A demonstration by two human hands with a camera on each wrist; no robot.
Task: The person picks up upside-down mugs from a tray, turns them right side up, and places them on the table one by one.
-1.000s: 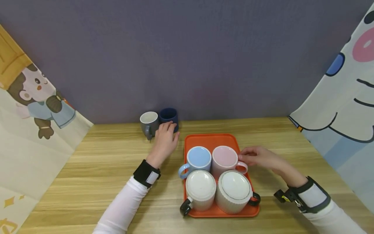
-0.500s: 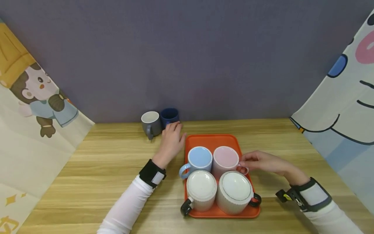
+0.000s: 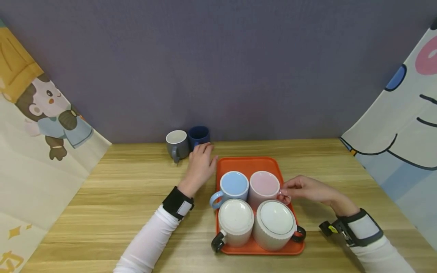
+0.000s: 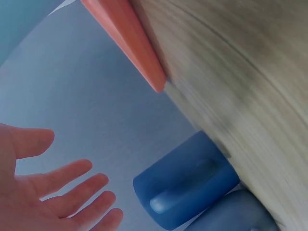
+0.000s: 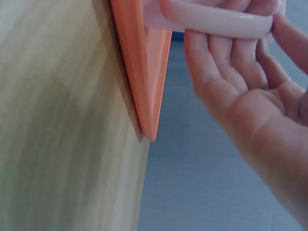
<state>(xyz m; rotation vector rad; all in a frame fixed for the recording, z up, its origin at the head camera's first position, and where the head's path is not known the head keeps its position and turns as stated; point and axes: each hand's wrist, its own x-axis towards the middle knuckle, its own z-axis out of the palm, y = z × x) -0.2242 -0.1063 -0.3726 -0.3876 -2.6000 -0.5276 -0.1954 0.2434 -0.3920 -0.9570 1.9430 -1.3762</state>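
Note:
In the head view my right hand (image 3: 305, 189) holds the handle of a pink mug (image 3: 264, 184), which stands on an orange tray (image 3: 249, 163). Seen from the right wrist, several fingers pass through the pink handle (image 5: 226, 23) and the thumb lies at its outer end. My left hand (image 3: 199, 165) hovers just in front of a dark blue mug (image 3: 202, 132) by the back wall. Its fingers are spread and hold nothing in the left wrist view, with the dark blue mug (image 4: 187, 180) beyond the fingertips.
Beside the pink mug sit a light blue mug (image 3: 234, 184) and two whitish mugs (image 3: 235, 220) with black handles, all on the tray. A grey mug (image 3: 177, 146) touches the dark blue one on the wooden table (image 3: 102, 212). A grey wall (image 3: 218, 68) rises behind.
My right hand's fingers have closed from beside the pink mug onto its handle. My left hand has shifted slightly right, from over the dark blue mug's front to just before it.

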